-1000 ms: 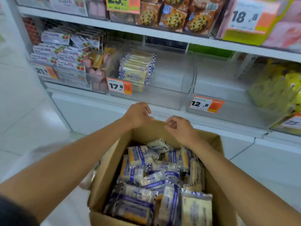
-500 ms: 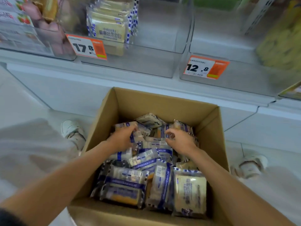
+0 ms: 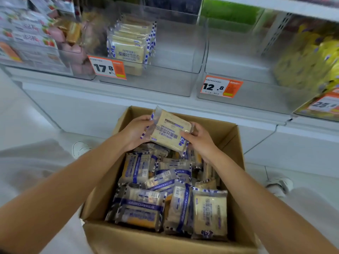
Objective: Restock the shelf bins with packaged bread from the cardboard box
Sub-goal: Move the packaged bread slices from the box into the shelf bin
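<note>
The cardboard box (image 3: 236, 143) is plain brown. At its 12 o'clock rim the bread packet (image 3: 170, 132) shows cream bread under clear film, with blue print and a blue-and-white checked edge. The loose packets (image 3: 210, 211) below it carry the same blue bands and checks. The price tags (image 3: 107, 67) at 10 and 2 o'clock are white and orange with black digits. The yellow packages (image 3: 308, 57) sit at 2 o'clock, the pink packages (image 3: 73, 50) at 10 o'clock and the green container (image 3: 231, 11) at 12 o'clock.
</note>
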`<control>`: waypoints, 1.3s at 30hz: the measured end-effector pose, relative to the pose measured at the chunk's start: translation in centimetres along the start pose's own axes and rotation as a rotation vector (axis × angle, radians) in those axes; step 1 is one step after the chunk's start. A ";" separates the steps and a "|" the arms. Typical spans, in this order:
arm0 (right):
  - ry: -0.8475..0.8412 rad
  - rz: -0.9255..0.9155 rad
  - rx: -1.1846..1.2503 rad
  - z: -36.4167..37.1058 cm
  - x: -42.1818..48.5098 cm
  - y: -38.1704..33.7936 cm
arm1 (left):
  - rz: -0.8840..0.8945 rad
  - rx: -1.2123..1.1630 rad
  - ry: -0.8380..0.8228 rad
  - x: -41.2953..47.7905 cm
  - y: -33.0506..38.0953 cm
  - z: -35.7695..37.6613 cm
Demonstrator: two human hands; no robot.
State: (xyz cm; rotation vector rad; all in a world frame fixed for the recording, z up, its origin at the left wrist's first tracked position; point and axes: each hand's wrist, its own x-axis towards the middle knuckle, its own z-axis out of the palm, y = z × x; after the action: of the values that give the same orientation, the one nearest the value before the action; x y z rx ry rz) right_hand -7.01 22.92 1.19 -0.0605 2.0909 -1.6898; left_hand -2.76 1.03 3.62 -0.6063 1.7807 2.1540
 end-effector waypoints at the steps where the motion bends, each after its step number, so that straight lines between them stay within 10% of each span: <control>1: 0.013 -0.011 0.007 -0.1 -0.1 0.0 | -0.036 0.013 -0.039 -0.1 -0.3 0.0; 6: 0.009 0.049 -0.019 -0.7 -0.3 0.7 | -0.085 -0.008 0.016 0.3 -2.7 -0.1; 11: -0.034 -0.111 -0.234 0.0 -0.5 -0.3 | 0.228 0.600 0.014 0.7 -1.8 1.2; 16: 0.036 -0.110 -0.162 0.0 -0.4 -0.6 | 0.291 0.488 0.209 0.9 -1.3 2.9; 21: 0.035 0.122 0.174 -1.2 0.1 2.0 | -0.221 0.015 0.019 0.1 -4.3 1.5; 29: -0.257 0.259 -0.560 -2.3 0.4 7.8 | -0.149 -0.016 0.175 0.9 -7.4 -1.7; 39: -0.282 0.267 -0.531 -1.1 1.2 7.0 | -0.120 -0.032 0.204 1.3 -8.4 -2.8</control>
State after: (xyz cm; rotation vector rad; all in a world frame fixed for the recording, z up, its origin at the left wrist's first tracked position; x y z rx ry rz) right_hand -6.81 25.33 -5.63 -0.1644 2.1551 -0.8875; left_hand 0.43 -0.05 -4.65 -0.9464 1.7615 2.1080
